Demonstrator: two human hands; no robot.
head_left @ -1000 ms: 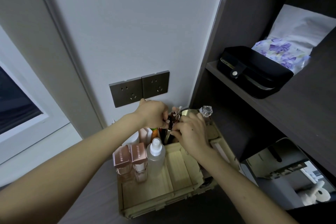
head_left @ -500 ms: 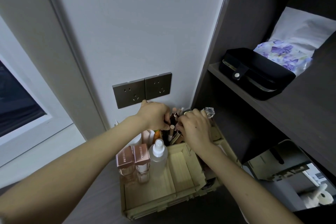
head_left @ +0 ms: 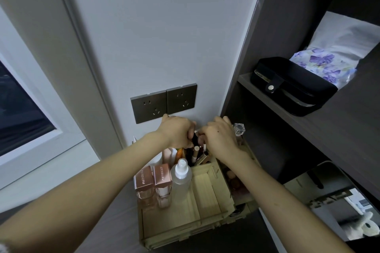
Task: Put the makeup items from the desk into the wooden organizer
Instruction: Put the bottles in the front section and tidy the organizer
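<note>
The wooden organizer (head_left: 207,213) stands on the dark desk against the wall. Its front left part holds two rose-gold capped bottles (head_left: 153,178) and a clear spray bottle (head_left: 182,178). A back compartment holds several slim makeup sticks (head_left: 197,153) standing upright. My left hand (head_left: 177,132) and my right hand (head_left: 219,138) meet above that compartment, fingers closed around the tops of the sticks. What exactly each hand grips is partly hidden. A crystal-capped bottle (head_left: 238,129) stands just right of my right hand.
Two dark wall sockets (head_left: 164,102) sit just behind my hands. A dark shelf unit on the right carries a black case (head_left: 292,86) and a floral pouch (head_left: 327,65). A mirror (head_left: 333,201) leans at lower right. A window (head_left: 18,109) is at left.
Both hands stay at the back compartment; my right hand has lifted slightly and shifted right, uncovering more of the sticks. The view has moved a little closer.
</note>
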